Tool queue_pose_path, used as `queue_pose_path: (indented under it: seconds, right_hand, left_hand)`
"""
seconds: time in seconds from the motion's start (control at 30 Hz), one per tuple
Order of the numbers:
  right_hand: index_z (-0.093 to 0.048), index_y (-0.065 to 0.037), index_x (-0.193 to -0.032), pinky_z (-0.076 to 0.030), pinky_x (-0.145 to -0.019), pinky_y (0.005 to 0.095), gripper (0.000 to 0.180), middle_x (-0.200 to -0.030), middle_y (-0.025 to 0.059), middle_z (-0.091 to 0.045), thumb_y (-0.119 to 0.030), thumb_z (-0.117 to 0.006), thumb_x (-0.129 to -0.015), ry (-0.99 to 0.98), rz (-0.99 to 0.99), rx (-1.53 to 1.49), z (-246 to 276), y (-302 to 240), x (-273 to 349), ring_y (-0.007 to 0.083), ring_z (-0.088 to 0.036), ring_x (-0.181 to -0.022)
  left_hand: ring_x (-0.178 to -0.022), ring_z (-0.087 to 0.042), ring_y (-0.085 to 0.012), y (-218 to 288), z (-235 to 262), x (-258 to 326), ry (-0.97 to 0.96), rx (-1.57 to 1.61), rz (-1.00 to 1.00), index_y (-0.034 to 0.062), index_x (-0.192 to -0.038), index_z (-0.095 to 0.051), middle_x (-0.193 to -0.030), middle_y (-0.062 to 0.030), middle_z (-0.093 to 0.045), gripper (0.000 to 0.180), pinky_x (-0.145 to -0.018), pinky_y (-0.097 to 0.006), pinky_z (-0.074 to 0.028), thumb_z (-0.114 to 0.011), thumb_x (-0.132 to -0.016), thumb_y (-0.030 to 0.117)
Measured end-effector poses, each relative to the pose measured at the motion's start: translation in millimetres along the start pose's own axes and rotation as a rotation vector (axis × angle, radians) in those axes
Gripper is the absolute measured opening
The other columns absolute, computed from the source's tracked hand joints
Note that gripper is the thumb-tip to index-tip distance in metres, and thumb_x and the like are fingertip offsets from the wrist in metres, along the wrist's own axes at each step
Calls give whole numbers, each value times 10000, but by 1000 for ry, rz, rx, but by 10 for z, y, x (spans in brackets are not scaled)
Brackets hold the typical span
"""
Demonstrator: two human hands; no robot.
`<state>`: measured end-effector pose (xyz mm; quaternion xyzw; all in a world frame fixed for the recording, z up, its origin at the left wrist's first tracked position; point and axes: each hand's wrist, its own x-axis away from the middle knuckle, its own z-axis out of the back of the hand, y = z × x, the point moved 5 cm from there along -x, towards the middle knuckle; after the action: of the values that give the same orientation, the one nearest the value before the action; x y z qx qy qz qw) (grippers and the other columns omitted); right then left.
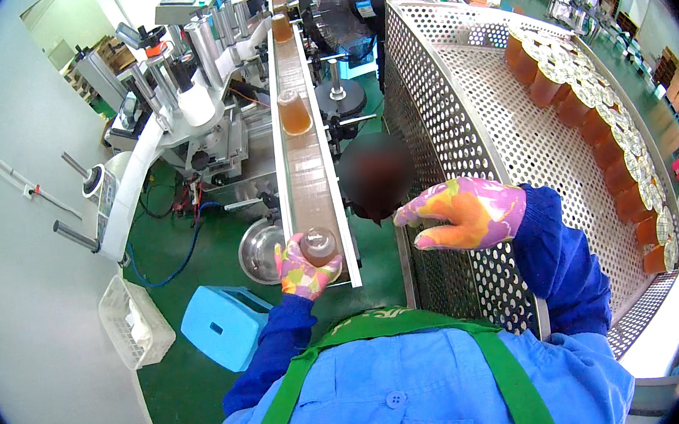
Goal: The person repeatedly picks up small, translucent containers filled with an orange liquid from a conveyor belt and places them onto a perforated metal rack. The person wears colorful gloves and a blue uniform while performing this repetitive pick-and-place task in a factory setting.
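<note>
My left hand (305,273), in a colourful patterned glove, is closed around a jar (320,245) with brownish contents at the near end of the narrow conveyor (309,186). Farther up the belt stands another amber-filled jar (294,115), with more behind it. My right hand (473,212), gloved alike, hangs over the near left side of a perforated metal bin (458,73). Its thumb and fingers are apart and nothing is between them. Along the bin's right side, several amber jars (600,145) stand in rows with silvery ends up.
Left of the belt stands a machine with metal rollers (204,51) and a white roll (196,104). A metal bowl (260,253), a blue stool (225,325) and a white basket (136,323) are below. A black fan (337,7) stands behind a blurred dark shape (376,176).
</note>
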<state>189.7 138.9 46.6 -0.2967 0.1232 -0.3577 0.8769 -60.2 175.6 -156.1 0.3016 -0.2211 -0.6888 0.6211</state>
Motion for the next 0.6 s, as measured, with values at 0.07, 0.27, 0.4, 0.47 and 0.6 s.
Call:
queue_pose_path:
  seconds: [0.07,0.27,0.4,0.47,0.6]
  right_hand:
    - [-549,4,-1207,-481,-886,390,454,-1111,215,-619,-313,-592,-885,-11,-15,14,3,-13,-8,336,-598,-1056]
    - [-553,9,-1183,-481,-887,394,427,-1092,213,-621,-299,-581,-889,-51,-57,16,4,-63,-11,337,-597,-1051]
    - [-558,4,-1170,-479,-881,395,414,-1077,213,-622,-289,-599,-881,-30,-65,3,-7,-29,12,341,-596,-1043]
    - [-562,5,-1155,-477,-877,397,399,-1076,209,-619,-275,-611,-876,24,-24,27,41,-80,18,343,-593,-1040]
    - [-563,-17,-1183,-448,-923,399,400,-1142,176,-600,-159,-664,-822,466,137,116,496,-131,142,333,-573,-1074]
  left_hand:
    - [-1113,-504,-279,42,14,1,1,-46,18,73,-1196,-480,-1107,-110,-566,807,-1027,-421,-295,-852,-554,392]
    - [-1137,-467,-314,49,-16,-18,-43,-58,30,86,-1198,-483,-1103,-104,-589,802,-997,-427,-347,-872,-548,348]
    - [-1132,-479,-321,115,-7,-14,-49,-66,21,80,-1210,-479,-1108,-104,-592,795,-997,-424,-354,-869,-561,321]
    - [-1130,-487,-320,-22,-72,-65,-6,58,-10,69,-1234,-467,-1114,-119,-588,802,-991,-415,-367,-865,-573,286]
    - [-1240,-428,-335,-100,-40,-79,124,226,-116,-19,-1344,-378,-1307,-204,-455,913,-1075,-400,-311,-847,-621,283]
